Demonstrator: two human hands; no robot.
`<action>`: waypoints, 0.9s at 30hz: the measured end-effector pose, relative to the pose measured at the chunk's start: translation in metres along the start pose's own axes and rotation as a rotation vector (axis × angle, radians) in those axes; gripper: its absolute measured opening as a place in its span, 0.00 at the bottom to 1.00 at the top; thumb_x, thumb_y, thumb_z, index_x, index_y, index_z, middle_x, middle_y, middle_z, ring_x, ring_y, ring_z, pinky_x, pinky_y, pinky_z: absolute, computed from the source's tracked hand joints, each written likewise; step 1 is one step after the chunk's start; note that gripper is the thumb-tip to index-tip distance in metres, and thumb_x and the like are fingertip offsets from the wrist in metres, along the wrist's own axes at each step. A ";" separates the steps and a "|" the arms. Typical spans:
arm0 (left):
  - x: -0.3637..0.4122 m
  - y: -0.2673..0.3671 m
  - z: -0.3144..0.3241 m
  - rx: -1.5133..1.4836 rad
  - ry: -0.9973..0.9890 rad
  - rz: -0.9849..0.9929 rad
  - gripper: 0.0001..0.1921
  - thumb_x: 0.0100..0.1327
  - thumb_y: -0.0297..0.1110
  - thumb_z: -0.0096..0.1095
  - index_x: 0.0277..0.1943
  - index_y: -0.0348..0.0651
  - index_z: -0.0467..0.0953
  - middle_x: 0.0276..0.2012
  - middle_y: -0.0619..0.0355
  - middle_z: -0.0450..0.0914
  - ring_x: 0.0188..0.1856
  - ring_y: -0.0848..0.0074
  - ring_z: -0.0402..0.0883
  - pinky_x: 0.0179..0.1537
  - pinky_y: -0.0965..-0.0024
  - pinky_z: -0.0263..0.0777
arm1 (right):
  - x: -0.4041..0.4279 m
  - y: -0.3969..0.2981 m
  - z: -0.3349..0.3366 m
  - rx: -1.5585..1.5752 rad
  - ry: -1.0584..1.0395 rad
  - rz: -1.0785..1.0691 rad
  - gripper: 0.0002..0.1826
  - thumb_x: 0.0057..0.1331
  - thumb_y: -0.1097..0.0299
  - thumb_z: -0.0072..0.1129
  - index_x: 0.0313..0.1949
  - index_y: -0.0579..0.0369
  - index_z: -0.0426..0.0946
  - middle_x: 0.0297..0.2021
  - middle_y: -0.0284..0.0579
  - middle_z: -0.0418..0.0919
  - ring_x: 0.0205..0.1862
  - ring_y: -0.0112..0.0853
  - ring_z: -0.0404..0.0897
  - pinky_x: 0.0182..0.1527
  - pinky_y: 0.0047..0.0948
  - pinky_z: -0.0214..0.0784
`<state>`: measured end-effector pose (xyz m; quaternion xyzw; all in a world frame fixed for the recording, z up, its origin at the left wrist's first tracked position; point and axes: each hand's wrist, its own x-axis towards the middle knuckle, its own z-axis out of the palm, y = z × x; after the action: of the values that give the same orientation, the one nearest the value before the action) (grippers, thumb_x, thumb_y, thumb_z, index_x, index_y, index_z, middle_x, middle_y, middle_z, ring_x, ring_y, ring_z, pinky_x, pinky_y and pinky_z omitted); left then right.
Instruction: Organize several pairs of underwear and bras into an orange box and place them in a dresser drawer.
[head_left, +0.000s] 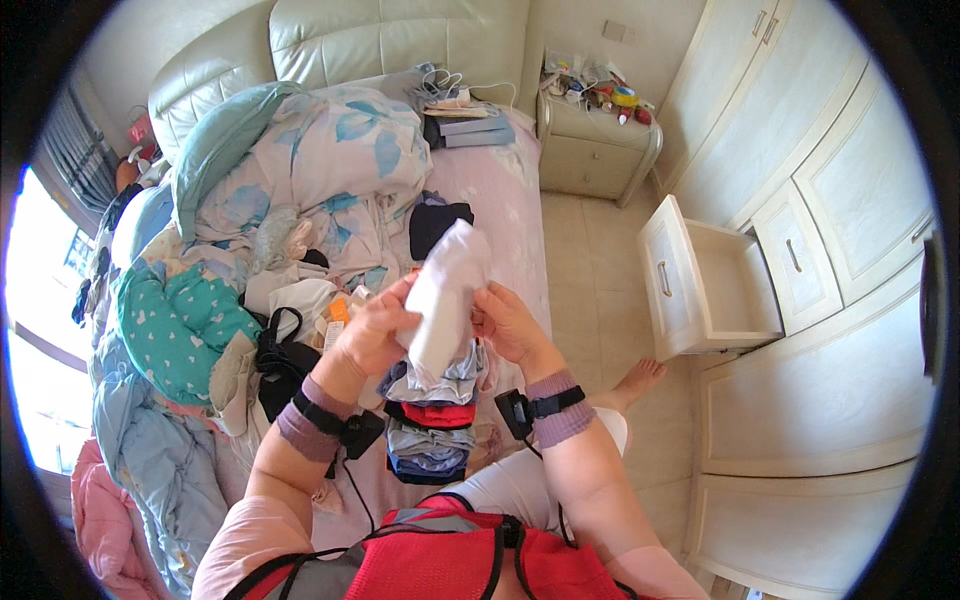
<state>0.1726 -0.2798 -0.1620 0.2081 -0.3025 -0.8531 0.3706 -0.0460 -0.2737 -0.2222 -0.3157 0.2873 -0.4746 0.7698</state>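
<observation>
Between my two hands is a white folded cloth item (442, 300), slightly blurred, held up over the bed. My left hand (380, 322) grips its left edge, thumb on top. At its right edge my right hand (508, 316) pinches it between thumb and fingers. Below the cloth, closer to my body, lies a row of folded clothes (431, 442) in grey, red, blue and black. Just beyond it rests a dark folded garment (439, 229). A black bra (289, 360) lies left of my left forearm.
A teal heart-print cushion (180, 330) and a light blue quilt (161, 450) are heaped at left. Behind lies a rumpled floral duvet (330, 150). On the right, a pulled-out drawer (731, 277) juts from the wardrobe. The nightstand (592, 150) carries small items.
</observation>
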 end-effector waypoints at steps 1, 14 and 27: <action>-0.006 -0.006 -0.004 0.092 -0.007 0.017 0.33 0.55 0.20 0.63 0.64 0.36 0.62 0.53 0.55 0.76 0.54 0.70 0.78 0.57 0.66 0.72 | -0.001 -0.002 0.007 -0.003 -0.010 0.000 0.25 0.66 0.59 0.61 0.58 0.58 0.68 0.50 0.40 0.78 0.47 0.26 0.78 0.46 0.26 0.71; -0.010 -0.021 -0.028 0.609 0.207 -0.088 0.16 0.64 0.27 0.61 0.54 0.35 0.74 0.45 0.56 0.82 0.44 0.76 0.79 0.50 0.71 0.73 | -0.005 -0.001 0.015 -0.237 0.076 -0.119 0.21 0.60 0.73 0.66 0.53 0.61 0.74 0.44 0.39 0.80 0.45 0.26 0.78 0.50 0.27 0.71; 0.023 -0.024 -0.078 1.962 0.259 0.530 0.13 0.47 0.23 0.60 0.38 0.42 0.82 0.45 0.58 0.83 0.56 0.62 0.74 0.56 0.58 0.64 | 0.004 0.017 -0.001 -1.497 0.040 -0.419 0.08 0.49 0.76 0.58 0.31 0.58 0.78 0.29 0.55 0.79 0.35 0.53 0.79 0.39 0.46 0.71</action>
<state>0.1910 -0.3122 -0.2383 0.4368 -0.8611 -0.0915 0.2435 -0.0365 -0.2715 -0.2364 -0.7906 0.4794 -0.2954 0.2405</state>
